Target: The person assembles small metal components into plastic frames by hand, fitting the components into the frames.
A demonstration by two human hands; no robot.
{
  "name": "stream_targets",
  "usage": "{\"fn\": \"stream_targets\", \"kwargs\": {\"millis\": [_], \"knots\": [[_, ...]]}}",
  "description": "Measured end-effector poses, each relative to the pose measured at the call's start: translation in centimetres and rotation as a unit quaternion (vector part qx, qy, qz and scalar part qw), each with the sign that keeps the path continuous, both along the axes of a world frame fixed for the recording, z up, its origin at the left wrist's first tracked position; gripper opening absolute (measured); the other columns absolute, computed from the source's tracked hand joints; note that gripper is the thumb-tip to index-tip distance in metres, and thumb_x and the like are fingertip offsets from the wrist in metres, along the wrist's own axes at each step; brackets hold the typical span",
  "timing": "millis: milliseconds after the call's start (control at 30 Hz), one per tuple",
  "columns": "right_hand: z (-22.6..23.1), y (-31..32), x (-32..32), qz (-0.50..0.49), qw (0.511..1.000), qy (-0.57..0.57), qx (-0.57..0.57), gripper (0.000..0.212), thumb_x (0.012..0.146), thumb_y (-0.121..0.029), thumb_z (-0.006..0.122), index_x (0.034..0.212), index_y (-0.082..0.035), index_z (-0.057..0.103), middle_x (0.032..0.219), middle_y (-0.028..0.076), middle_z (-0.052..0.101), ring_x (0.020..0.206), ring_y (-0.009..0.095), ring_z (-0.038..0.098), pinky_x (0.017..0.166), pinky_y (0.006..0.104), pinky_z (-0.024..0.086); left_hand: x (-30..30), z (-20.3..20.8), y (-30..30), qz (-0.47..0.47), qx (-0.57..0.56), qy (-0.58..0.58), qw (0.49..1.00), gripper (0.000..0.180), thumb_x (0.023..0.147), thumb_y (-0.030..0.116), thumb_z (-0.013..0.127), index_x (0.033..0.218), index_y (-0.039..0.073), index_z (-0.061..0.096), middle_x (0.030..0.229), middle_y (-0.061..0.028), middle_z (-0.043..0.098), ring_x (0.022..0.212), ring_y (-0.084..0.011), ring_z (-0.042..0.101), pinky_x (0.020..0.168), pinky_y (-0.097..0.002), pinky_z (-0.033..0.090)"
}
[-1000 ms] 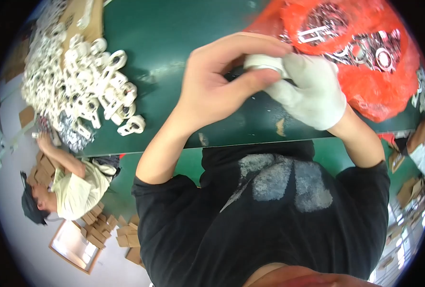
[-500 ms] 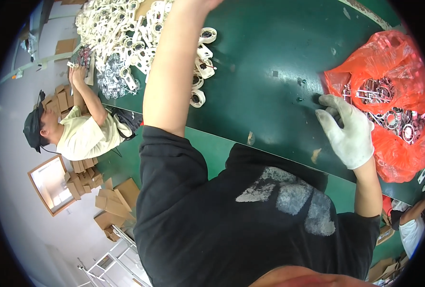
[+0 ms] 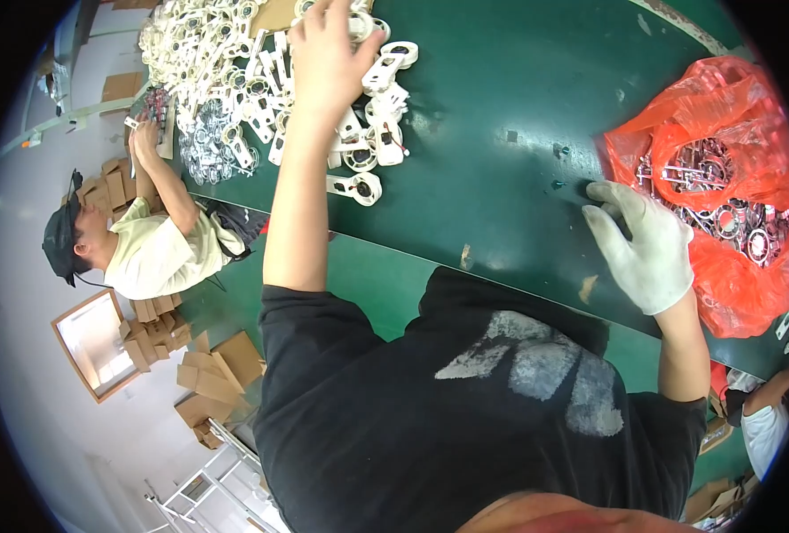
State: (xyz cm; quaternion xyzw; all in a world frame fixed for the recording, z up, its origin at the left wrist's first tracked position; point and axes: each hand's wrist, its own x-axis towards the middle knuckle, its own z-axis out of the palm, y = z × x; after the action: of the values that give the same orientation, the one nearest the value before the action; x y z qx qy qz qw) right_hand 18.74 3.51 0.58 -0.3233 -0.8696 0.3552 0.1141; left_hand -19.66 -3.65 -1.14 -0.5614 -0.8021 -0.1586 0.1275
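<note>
My left hand (image 3: 328, 67), bare, lies over the near right edge of a heap of white plastic parts (image 3: 257, 84), each with a ring-shaped end and a dark centre. Its fingers and thumb are spread, with a white part (image 3: 360, 27) between them; a firm grip on it does not show. More white parts (image 3: 360, 158) lie beside that wrist, near the table edge. My right hand (image 3: 645, 249) wears a white glove and rests by the table's near edge. Its thumb stands apart from the bent fingers, nothing visible between them. Right beside it is a red plastic bag (image 3: 736, 298).
Shiny metallic ring-shaped parts (image 3: 727, 218) fill the open bag. Clear parts (image 3: 212, 147) lie left of the heap on the green table (image 3: 492, 98). At the left, a co-worker in a dark hat (image 3: 159, 244) handles small parts. Cardboard boxes (image 3: 221, 373) stand on the floor.
My left hand has come back from the far edge toward me. Several white parts by it have shifted nearer and slightly right. My gloved right hand has barely moved.
</note>
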Motion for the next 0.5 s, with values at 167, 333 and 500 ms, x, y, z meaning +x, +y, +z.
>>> {"fn": "stream_targets", "kwargs": {"millis": [167, 333, 500], "knots": [[-0.2, 0.4, 0.3, 0.005, 0.999, -0.033, 0.014, 0.025, 0.094, -0.027, 0.067, 0.109, -0.008, 0.073, 0.088, 0.009, 0.076, 0.084, 0.028, 0.074, 0.073, 0.0381, 0.056, 4.7, 0.2, 1.4, -0.094, 0.045, 0.013, 0.994, 0.054, 0.078, 0.024, 0.084, 0.122, 0.003, 0.061, 0.129, -0.0167, 0.062, 0.123, -0.0371, 0.056, 0.107, -0.0492, 0.041], [-0.4, 0.7, 0.9, -0.01, 1.0, -0.02, 0.018, 0.025, 0.095, -0.028, 0.066, 0.11, -0.009, 0.073, 0.092, 0.01, 0.076, 0.087, 0.028, 0.074, 0.077, 0.0375, 0.058, 9.1, 1.6, 3.5, -0.142, 0.147, -0.008, 0.979, 0.046, 0.077, 0.022, 0.084, 0.114, 0.005, 0.064, 0.127, -0.0116, 0.06, 0.124, -0.0342, 0.054, 0.109, -0.0512, 0.036], [-1.2, 1.8, 0.4, 0.012, 0.952, 0.247, 0.182, 0.062, 0.076, -0.01, 0.084, 0.133, -0.006, 0.059, 0.115, 0.015, 0.066, 0.102, 0.033, 0.067, 0.085, 0.0384, 0.056, 15.3, 4.7, 3.7, -0.261, 0.17, -0.242, 0.919, 0.033, 0.084, 0.017, 0.084, 0.111, 0.005, 0.071, 0.099, -0.0071, 0.059, 0.08, -0.0168, 0.063, 0.064, -0.0265, 0.05]]}}
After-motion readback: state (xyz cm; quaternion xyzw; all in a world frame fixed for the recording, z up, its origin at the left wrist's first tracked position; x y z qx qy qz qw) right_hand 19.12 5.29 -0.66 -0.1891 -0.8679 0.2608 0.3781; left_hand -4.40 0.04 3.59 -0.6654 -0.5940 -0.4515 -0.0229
